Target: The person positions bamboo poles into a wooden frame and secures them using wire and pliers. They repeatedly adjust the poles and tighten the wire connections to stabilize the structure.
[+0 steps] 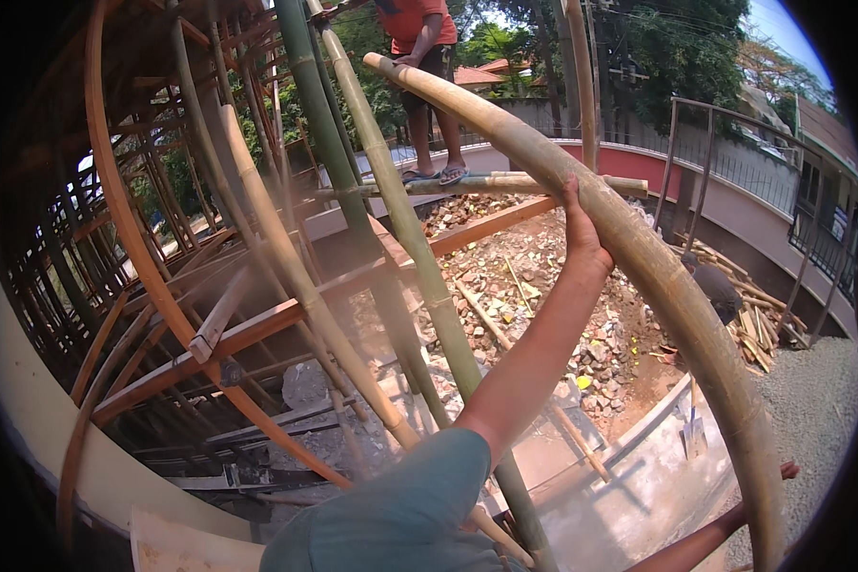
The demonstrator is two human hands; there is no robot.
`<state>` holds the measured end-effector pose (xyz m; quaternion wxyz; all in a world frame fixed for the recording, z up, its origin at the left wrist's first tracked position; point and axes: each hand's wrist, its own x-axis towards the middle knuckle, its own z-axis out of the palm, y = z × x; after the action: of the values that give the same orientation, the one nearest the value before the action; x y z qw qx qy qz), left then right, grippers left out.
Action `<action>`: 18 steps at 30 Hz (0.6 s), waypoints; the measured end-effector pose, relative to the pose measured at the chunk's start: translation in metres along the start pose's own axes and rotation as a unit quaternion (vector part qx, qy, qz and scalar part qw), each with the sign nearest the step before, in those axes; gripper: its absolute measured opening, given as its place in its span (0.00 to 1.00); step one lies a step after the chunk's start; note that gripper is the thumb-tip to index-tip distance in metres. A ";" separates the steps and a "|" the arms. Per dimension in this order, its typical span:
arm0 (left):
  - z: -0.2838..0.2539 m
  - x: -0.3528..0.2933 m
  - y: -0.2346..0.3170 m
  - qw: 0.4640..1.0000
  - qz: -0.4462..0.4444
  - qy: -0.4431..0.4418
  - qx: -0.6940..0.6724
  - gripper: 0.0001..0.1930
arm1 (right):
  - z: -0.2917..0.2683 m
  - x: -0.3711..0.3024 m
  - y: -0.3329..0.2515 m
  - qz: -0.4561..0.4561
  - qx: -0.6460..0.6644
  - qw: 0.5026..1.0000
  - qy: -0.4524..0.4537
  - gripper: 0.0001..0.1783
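Your left hand point(591, 234) clasps a thick bamboo pole point(672, 276)

Your left thumb lies against the pole's edge, with the other fingers hidden behind it. Your right hand point(789, 470) shows only as fingertips past the pole's right side, low in view; whether it grips, I cannot tell. The pole is tan-brown, ringed with nodes, and looks bowed in this wide view. It rises just right of your left hand and crosses in front of your right forearm. Its long axis runs from lower right to upper left, its far end pointing toward a co-worker point(415, 27) in orange, whose hand point(407, 60) is at that end. Beyond stand green bamboo uprights point(407, 229) and broken rubble point(591, 343)
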<state>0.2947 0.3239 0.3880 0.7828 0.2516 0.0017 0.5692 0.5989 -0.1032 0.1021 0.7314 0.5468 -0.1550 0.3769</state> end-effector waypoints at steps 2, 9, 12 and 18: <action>-0.012 0.020 0.016 1.000 -0.015 -0.004 -0.023 0.43 | -0.014 0.031 -0.006 -0.221 -0.116 0.968 0.006 0.27; -0.100 0.076 0.098 0.998 -0.002 -0.021 -0.051 0.47 | -0.113 0.072 0.055 -0.064 -0.262 0.951 0.152 0.25; -0.148 -0.030 0.015 0.997 -0.036 -0.067 0.011 0.48 | -0.176 0.095 0.098 -0.107 -0.287 0.936 0.172 0.26; -0.160 -0.193 -0.094 0.963 -0.238 -0.124 0.019 0.54 | -0.272 0.101 0.182 -0.036 -0.474 0.836 0.276 0.23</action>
<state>0.2646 0.1934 0.1568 0.8849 0.3275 -0.0246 0.3303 0.4849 0.2059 0.1949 0.9263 0.0122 -0.0869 0.3664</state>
